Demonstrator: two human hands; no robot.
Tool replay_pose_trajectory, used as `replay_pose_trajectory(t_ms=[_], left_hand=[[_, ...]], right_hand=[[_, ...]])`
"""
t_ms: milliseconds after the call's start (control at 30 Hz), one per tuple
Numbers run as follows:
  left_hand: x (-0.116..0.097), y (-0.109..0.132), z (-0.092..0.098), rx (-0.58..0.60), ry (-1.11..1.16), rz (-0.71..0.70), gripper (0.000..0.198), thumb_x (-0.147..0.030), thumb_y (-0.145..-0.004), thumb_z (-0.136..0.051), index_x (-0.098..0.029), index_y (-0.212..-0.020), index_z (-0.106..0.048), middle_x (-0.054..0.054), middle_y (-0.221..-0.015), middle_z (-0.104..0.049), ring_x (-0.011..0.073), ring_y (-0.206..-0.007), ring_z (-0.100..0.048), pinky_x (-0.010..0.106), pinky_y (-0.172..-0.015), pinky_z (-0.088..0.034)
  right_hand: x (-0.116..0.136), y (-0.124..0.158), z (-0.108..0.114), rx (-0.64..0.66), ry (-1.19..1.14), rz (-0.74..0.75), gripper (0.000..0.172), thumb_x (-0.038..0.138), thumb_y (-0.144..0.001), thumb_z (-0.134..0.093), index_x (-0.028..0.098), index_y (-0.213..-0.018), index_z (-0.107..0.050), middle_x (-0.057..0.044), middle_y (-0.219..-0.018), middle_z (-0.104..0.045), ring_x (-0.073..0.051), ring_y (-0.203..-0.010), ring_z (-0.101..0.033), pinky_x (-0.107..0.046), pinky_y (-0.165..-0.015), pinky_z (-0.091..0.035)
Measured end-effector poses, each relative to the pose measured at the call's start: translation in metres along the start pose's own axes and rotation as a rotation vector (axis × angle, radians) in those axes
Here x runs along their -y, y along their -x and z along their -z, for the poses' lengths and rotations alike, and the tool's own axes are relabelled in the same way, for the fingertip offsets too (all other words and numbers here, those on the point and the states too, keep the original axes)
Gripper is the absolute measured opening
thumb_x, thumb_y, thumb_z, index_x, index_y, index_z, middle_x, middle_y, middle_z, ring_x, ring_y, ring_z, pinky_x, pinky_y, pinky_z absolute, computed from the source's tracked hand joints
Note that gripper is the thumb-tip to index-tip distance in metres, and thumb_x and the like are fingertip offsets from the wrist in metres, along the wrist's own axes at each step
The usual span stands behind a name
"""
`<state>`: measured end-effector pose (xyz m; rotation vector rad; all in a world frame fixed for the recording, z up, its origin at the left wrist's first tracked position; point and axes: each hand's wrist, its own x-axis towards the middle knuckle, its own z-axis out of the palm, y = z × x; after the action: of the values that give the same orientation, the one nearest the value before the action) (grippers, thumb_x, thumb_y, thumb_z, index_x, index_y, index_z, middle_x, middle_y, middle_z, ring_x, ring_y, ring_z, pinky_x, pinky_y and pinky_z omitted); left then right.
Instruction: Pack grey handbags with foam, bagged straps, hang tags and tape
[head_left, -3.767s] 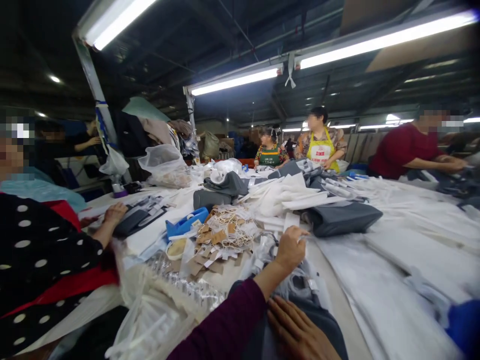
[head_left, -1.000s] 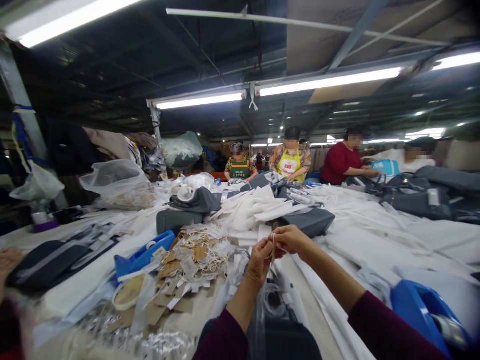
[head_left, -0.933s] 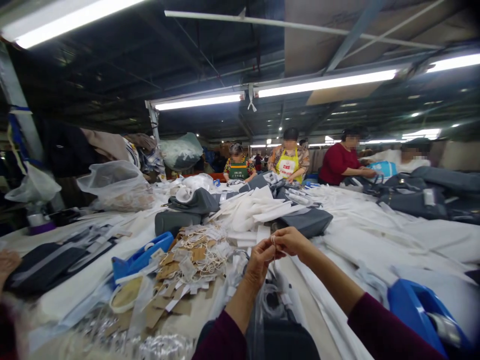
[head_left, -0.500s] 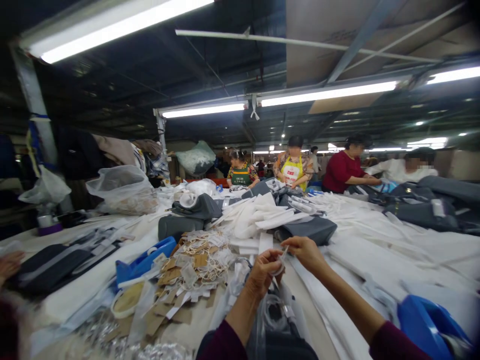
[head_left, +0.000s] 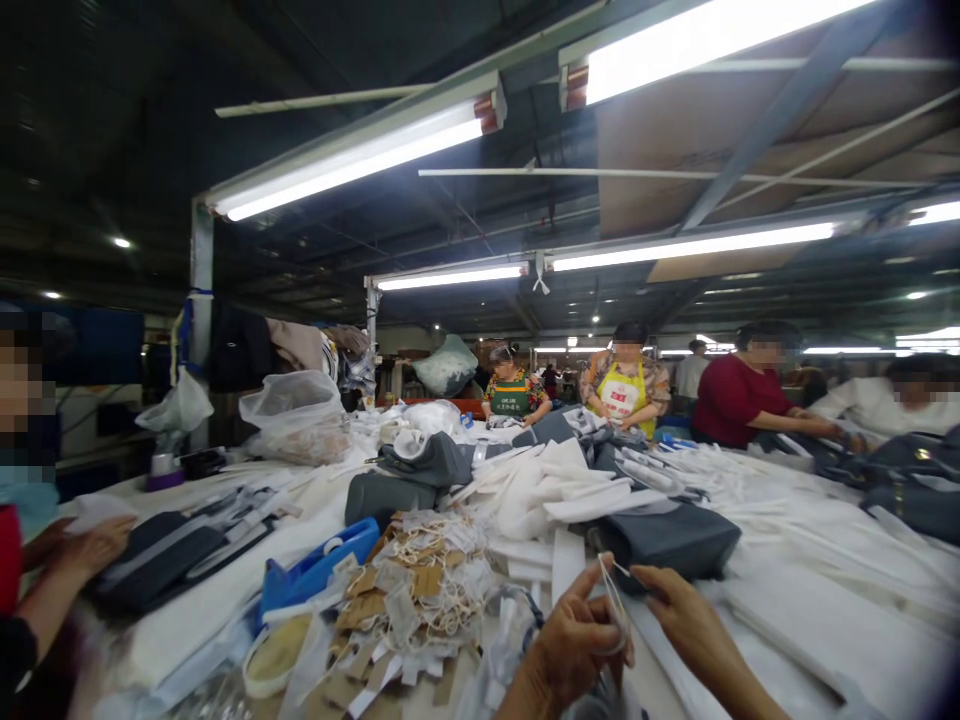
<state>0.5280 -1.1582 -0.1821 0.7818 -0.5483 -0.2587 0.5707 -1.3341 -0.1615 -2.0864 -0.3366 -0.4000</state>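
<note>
My left hand (head_left: 574, 635) is closed on a thin white cord (head_left: 616, 598) that hangs in a loop from its raised fingertip. Close by on the right, my right hand (head_left: 688, 612) pinches the cord's end between thumb and forefinger. A short stretch of cord spans the two hands. What else the left fingers hold, if anything, is hidden. To the left lies a heap of brown and clear tags with strings (head_left: 420, 585). Behind my hands is a dark grey bag (head_left: 667, 535).
Blue tape dispenser (head_left: 319, 570) and tape roll (head_left: 277, 650) lie left of the tags. White strips (head_left: 540, 490) pile up mid-table. A neighbour's hand (head_left: 97, 550) works at far left beside dark pieces (head_left: 161, 550). Several people stand across the table; lamps (head_left: 360, 150) hang overhead.
The view has tilted up and swung left, so my hands sit lower in it. My hands have moved slightly apart, with the cord drawn between them.
</note>
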Motion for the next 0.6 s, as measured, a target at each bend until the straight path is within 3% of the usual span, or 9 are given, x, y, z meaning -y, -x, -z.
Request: replay_pose_trajectory(t_ms=[67,133,200,267,400,500,600], left_hand=[[0.000,0.000,0.000,-0.080,-0.011,-0.037,0.101,-0.003,-0.054,-0.068,-0.022,-0.147,-0.032,-0.001,-0.070,-0.062,0.0133,-0.054,-0.059,0.024,-0.056,-0.041],[0.001,-0.001,-0.001,-0.148,-0.014,-0.072,0.107,-0.004,-0.055,-0.069,-0.021,-0.150,-0.023,-0.002,-0.069,-0.061,0.0119,-0.054,-0.057,0.024,-0.058,-0.041],[0.003,-0.001,0.000,-0.178,-0.019,-0.083,0.113,-0.004,-0.054,-0.071,-0.020,-0.151,-0.015,-0.001,-0.071,-0.062,0.0113,-0.058,-0.056,0.023,-0.061,-0.040],[0.007,-0.003,0.002,-0.182,-0.043,-0.088,0.119,-0.004,-0.052,-0.074,-0.020,-0.152,-0.013,-0.001,-0.073,-0.063,0.0110,-0.063,-0.056,0.022,-0.063,-0.039],[0.012,-0.004,0.005,-0.185,-0.148,-0.100,0.118,-0.010,-0.053,-0.080,-0.022,-0.151,-0.017,-0.002,-0.073,-0.062,0.0091,-0.062,-0.052,0.021,-0.062,-0.036],[0.009,-0.002,0.001,-0.178,-0.176,-0.079,0.110,-0.018,-0.056,-0.082,-0.021,-0.150,-0.024,0.001,-0.080,-0.064,0.0105,-0.064,-0.054,0.022,-0.063,-0.038],[0.002,0.001,-0.007,-0.238,-0.255,-0.136,0.085,-0.025,-0.065,-0.080,-0.020,-0.142,-0.043,0.001,-0.080,-0.062,0.0111,-0.072,-0.054,0.024,-0.071,-0.040]], right_hand=[[0.003,0.004,0.005,0.024,-0.155,-0.157,0.046,0.051,-0.066,-0.055,0.018,-0.091,-0.074,-0.010,-0.095,-0.073,-0.029,-0.088,-0.067,-0.038,-0.080,-0.052],[0.014,0.008,0.004,0.152,-0.240,-0.281,0.052,0.062,-0.067,-0.055,0.018,-0.087,-0.074,-0.010,-0.089,-0.073,-0.027,-0.079,-0.067,-0.035,-0.069,-0.053],[0.029,0.014,-0.003,0.222,-0.243,-0.247,0.051,0.063,-0.068,-0.055,0.018,-0.084,-0.074,-0.009,-0.085,-0.073,-0.026,-0.079,-0.066,-0.033,-0.067,-0.052],[0.043,0.021,-0.015,0.166,-0.176,-0.138,0.045,0.058,-0.069,-0.058,0.018,-0.085,-0.074,-0.008,-0.084,-0.072,-0.026,-0.080,-0.065,-0.032,-0.071,-0.050],[0.050,0.032,-0.035,-0.026,0.027,0.001,0.031,0.046,-0.073,-0.055,0.021,-0.082,-0.071,-0.006,-0.080,-0.068,-0.023,-0.077,-0.063,-0.033,-0.073,-0.047],[0.042,0.031,-0.037,-0.053,0.008,0.033,0.032,0.045,-0.079,-0.048,0.022,-0.076,-0.070,-0.005,-0.077,-0.066,-0.022,-0.076,-0.062,-0.031,-0.072,-0.045],[0.039,0.025,-0.029,-0.042,-0.128,-0.021,0.035,0.051,-0.076,-0.054,0.020,-0.073,-0.071,-0.005,-0.074,-0.068,-0.023,-0.077,-0.062,-0.030,-0.072,-0.044]])
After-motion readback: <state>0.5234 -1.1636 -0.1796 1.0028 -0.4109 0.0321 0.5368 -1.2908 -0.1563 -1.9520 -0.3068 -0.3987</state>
